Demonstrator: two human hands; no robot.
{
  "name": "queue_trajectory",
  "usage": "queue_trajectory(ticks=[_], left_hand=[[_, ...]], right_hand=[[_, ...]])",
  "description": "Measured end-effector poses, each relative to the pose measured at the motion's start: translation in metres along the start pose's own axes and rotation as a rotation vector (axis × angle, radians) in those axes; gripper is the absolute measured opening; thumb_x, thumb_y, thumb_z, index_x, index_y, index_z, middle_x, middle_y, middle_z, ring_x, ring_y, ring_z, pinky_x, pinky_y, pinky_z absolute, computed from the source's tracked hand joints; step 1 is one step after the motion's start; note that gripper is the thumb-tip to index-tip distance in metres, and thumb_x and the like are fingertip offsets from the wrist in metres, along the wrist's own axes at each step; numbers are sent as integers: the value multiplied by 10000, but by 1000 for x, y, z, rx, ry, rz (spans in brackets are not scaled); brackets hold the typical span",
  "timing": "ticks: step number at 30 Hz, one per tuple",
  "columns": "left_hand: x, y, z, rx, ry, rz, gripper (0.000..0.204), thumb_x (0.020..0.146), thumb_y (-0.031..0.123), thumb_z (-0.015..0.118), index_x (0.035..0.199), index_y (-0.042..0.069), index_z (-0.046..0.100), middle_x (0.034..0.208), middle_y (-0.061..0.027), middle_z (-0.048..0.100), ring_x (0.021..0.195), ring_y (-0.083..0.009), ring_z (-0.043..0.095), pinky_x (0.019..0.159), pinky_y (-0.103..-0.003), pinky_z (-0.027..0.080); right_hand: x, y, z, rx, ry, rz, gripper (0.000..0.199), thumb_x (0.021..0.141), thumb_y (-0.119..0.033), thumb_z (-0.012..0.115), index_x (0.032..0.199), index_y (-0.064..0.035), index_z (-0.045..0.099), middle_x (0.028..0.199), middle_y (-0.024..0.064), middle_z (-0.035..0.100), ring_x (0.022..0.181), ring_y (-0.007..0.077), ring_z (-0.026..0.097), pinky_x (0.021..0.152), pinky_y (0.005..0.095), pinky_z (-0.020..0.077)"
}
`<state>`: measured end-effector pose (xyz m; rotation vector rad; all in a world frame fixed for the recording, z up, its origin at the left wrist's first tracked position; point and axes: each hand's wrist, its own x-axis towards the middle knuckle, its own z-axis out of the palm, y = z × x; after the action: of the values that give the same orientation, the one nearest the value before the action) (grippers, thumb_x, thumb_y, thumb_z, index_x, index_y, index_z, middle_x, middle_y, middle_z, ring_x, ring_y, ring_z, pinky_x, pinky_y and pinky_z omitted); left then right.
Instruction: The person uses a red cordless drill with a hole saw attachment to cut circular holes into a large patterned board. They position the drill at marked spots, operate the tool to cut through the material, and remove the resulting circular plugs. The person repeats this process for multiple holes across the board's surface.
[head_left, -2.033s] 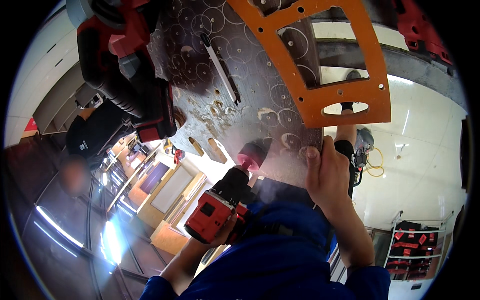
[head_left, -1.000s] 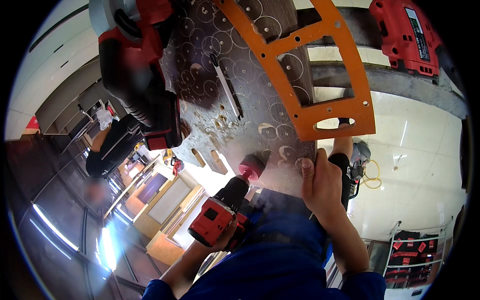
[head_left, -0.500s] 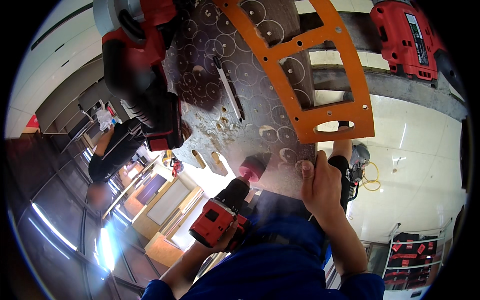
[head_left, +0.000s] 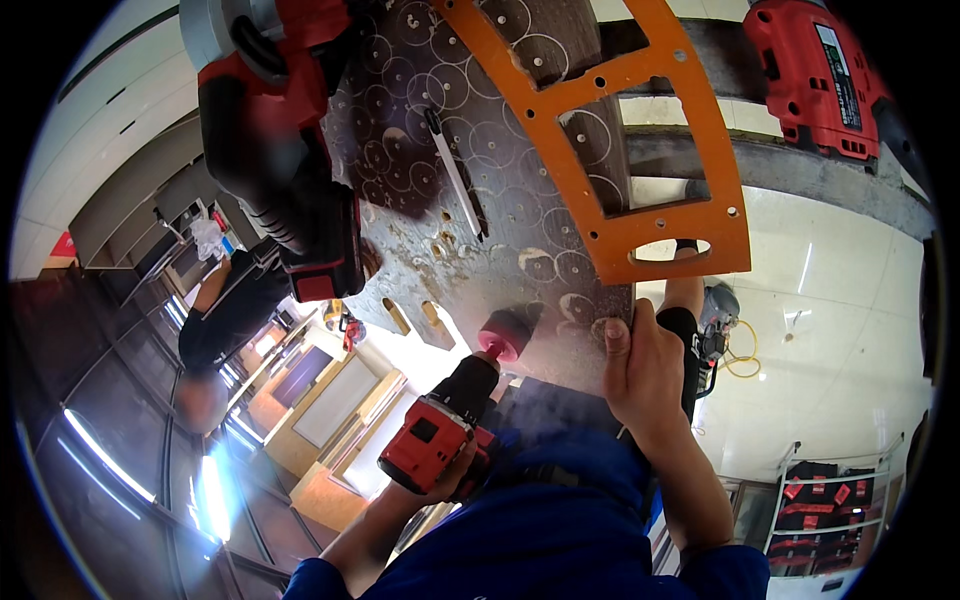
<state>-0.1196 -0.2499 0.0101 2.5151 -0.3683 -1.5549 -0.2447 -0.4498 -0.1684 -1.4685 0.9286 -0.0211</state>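
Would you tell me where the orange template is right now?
In the head view, the orange template lies on the scarred board's upper right, just above the right hand gripping the board's edge.

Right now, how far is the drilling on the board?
Done: many round cuts already mark the board. In hand: the left hand holds a red drill, its hole saw at the board edge, and the right hand steadies it. Left: this cut looks unfinished.
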Motion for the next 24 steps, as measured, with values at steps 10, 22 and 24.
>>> queue_trajectory(ticks=[10, 22, 24], left_hand=[[1, 3, -1, -30, -11, -19, 140, 969, 97, 536, 834, 82, 573, 649, 7, 558, 576, -77, 542, 524, -257, 437], [9, 16, -3, 0, 3, 80, 194, 950, 49, 532, 763, 69, 579, 608, -4, 556, 549, -102, 549, 507, -273, 435], [10, 20, -3, -34, -1, 43, 189, 948, 46, 534, 767, 67, 582, 609, -4, 557, 550, -101, 549, 508, -274, 437]], right_hand=[[-1, 2, 2, 1, 5, -13, 386, 1034, -302, 413, 799, 2, 449, 527, 195, 456, 488, 409, 531, 451, 444, 388], [-2, 3, 2, 1, 13, -20, 384, 1036, -300, 402, 798, -2, 449, 522, 188, 459, 479, 405, 529, 446, 442, 385], [-1, 2, 2, 4, 8, -15, 385, 1036, -301, 400, 800, -1, 450, 520, 189, 459, 480, 405, 532, 445, 444, 384]])
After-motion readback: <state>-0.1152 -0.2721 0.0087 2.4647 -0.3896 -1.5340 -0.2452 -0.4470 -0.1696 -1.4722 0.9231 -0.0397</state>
